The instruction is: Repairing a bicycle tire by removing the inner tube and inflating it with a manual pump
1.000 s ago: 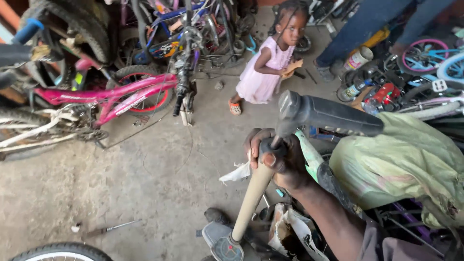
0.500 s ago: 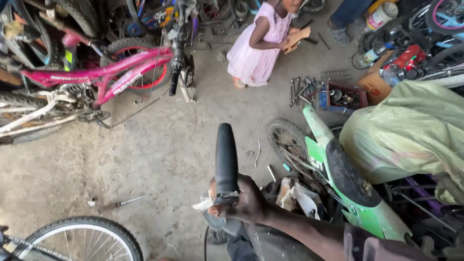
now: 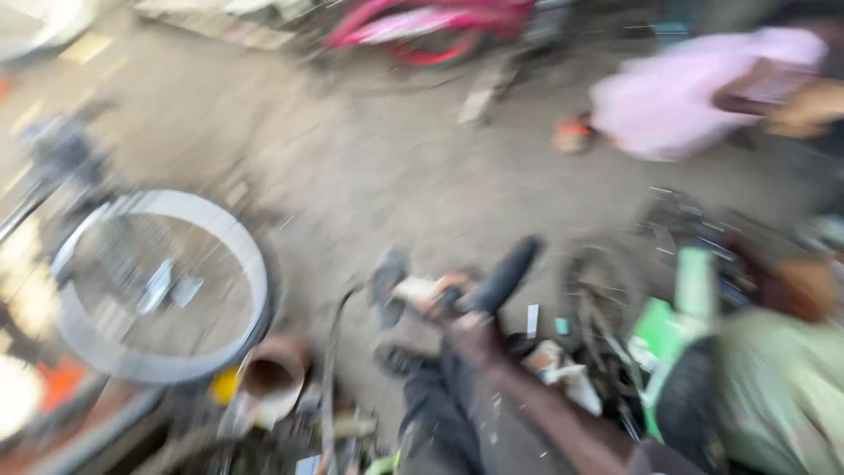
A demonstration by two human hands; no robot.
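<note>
The picture is heavily blurred. My right hand (image 3: 475, 332) reaches in from the lower right and is closed around the base of a black handlebar grip (image 3: 508, 271), which points up and to the right. Just left of the hand lies a pale stick with a dark end (image 3: 400, 286); I cannot tell whether the hand touches it. Below the hand is my leg in dark trousers (image 3: 440, 409). My left hand is out of sight.
A bicycle wheel (image 3: 257, 281) stands at the left, with a brown pot (image 3: 272, 374) beneath it. A green bicycle frame (image 3: 694, 295) and a pale green cloth (image 3: 782, 387) are at the right. A child in a pink dress (image 3: 686, 88) stands beyond, near a pink bicycle (image 3: 422, 22).
The view has swung left and down and gone blurry. The wheel at the left now fills more of the picture. My right hand stays on the black grip.
</note>
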